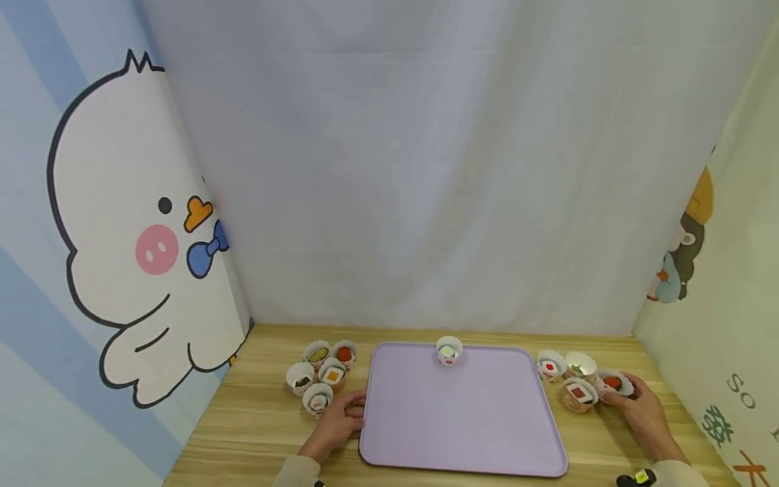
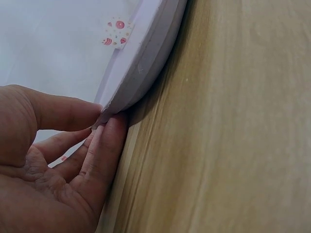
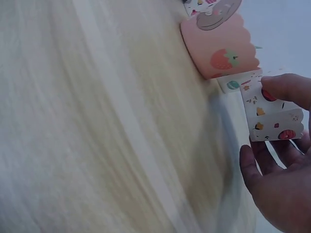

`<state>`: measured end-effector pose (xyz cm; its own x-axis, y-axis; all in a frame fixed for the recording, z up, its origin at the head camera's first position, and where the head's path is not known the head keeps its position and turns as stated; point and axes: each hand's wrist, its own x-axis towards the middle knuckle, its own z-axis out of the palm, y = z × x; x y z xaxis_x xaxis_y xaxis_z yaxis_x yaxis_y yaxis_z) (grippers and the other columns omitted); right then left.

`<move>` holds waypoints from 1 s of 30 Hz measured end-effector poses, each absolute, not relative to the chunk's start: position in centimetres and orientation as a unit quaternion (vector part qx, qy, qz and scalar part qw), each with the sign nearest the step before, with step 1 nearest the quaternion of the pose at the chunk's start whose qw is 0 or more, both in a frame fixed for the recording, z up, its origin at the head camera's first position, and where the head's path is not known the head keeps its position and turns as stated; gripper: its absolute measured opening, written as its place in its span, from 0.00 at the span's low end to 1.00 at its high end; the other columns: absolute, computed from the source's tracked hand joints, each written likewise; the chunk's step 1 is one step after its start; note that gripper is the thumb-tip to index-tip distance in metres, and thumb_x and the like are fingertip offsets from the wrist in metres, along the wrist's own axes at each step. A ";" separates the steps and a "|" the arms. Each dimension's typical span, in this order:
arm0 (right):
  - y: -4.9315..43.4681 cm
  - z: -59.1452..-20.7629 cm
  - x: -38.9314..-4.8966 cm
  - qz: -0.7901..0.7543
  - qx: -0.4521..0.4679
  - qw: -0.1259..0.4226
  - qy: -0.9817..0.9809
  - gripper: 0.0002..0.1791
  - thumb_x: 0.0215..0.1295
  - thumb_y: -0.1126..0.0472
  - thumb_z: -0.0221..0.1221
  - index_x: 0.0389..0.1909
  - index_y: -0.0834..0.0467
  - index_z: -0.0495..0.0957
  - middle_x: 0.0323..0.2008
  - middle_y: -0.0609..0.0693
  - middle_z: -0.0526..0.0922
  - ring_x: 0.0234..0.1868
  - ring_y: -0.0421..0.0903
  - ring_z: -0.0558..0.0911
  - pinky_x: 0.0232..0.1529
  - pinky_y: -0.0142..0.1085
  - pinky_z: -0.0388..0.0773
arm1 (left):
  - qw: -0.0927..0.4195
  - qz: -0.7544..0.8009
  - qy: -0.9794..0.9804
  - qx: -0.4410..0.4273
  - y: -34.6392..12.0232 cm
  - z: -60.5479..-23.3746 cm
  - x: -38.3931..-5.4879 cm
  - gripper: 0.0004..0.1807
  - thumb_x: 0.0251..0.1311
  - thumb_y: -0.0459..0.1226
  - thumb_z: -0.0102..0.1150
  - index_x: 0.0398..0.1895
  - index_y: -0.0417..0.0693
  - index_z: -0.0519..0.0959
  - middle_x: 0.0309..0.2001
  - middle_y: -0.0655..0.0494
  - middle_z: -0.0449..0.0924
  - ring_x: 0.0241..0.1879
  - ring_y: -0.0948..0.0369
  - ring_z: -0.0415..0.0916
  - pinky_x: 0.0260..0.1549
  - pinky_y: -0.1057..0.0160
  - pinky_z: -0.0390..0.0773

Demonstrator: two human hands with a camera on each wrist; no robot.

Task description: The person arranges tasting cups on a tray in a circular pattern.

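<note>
My left hand (image 1: pixel 341 419) pinches the left rim of a lilac tray (image 1: pixel 450 412). In the left wrist view its thumb lies on the tray's rim and its fingers sit underneath. At the right, my right hand (image 1: pixel 639 406) grips a white paper baking cup (image 3: pixel 274 107) with printed pictures; a red thing (image 1: pixel 612 383) shows inside it. Beside that cup stand a pink paper cup (image 3: pixel 218 46) and others. One paper cup (image 1: pixel 449 352) with a pale yellow-green piece stands at the tray's far edge.
Several paper cups (image 1: pixel 331 375) with small coloured contents cluster left of the tray. To its right are a cup with a red-spotted white piece (image 1: pixel 550 366) and another with green bits (image 1: pixel 581 366). A pale curtain (image 1: pixel 426 203) hangs behind the wooden table (image 1: pixel 243 419).
</note>
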<state>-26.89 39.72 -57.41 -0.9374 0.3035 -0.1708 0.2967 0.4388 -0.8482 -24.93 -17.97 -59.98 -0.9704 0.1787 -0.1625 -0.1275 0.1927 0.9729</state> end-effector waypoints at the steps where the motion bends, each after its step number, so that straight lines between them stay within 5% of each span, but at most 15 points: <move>1: 39.8 -57.3 -26.8 0.498 -0.173 0.010 -0.850 0.49 0.62 0.48 0.65 0.74 0.66 0.51 0.66 0.61 0.68 0.42 0.18 0.64 0.41 0.16 0.65 | 0.121 0.634 0.764 0.016 -18.0 -60.0 -24.9 0.33 0.51 0.19 0.54 0.66 0.31 0.67 0.56 0.36 0.72 0.42 0.61 0.78 0.33 0.59 0.84; 10: 40.1 -55.0 -26.2 0.481 -0.130 0.027 -0.867 0.45 0.67 0.50 0.60 0.73 0.71 0.50 0.59 0.62 0.72 0.35 0.13 0.62 0.36 0.17 0.67 | 0.126 0.631 0.765 0.012 -17.9 -59.8 -25.1 0.33 0.52 0.20 0.55 0.66 0.32 0.67 0.56 0.37 0.72 0.41 0.61 0.78 0.32 0.59 0.83; 12: 40.0 -54.2 -26.0 0.490 -0.121 0.030 -0.863 0.45 0.68 0.51 0.60 0.73 0.72 0.48 0.51 0.45 0.76 0.35 0.12 0.63 0.36 0.16 0.69 | 0.124 0.632 0.764 0.013 -17.9 -59.8 -25.1 0.33 0.51 0.20 0.55 0.66 0.32 0.67 0.56 0.37 0.72 0.41 0.61 0.78 0.32 0.59 0.84; 14: 39.9 -53.4 -25.9 0.498 -0.111 0.039 -0.859 0.45 0.67 0.52 0.60 0.73 0.72 0.48 0.45 0.30 0.69 0.36 0.13 0.64 0.36 0.17 0.70 | 0.126 0.632 0.765 0.012 -18.0 -59.7 -25.0 0.33 0.51 0.20 0.54 0.66 0.31 0.67 0.56 0.37 0.72 0.40 0.61 0.78 0.32 0.59 0.84; 30: 37.8 -49.1 -25.1 0.506 -0.026 0.092 -0.857 0.44 0.68 0.52 0.60 0.76 0.64 0.49 0.46 0.19 0.62 0.43 0.12 0.64 0.40 0.14 0.71 | 0.129 0.619 0.775 0.005 -17.9 -59.6 -25.0 0.33 0.53 0.20 0.55 0.67 0.33 0.67 0.56 0.38 0.72 0.41 0.61 0.77 0.32 0.58 0.83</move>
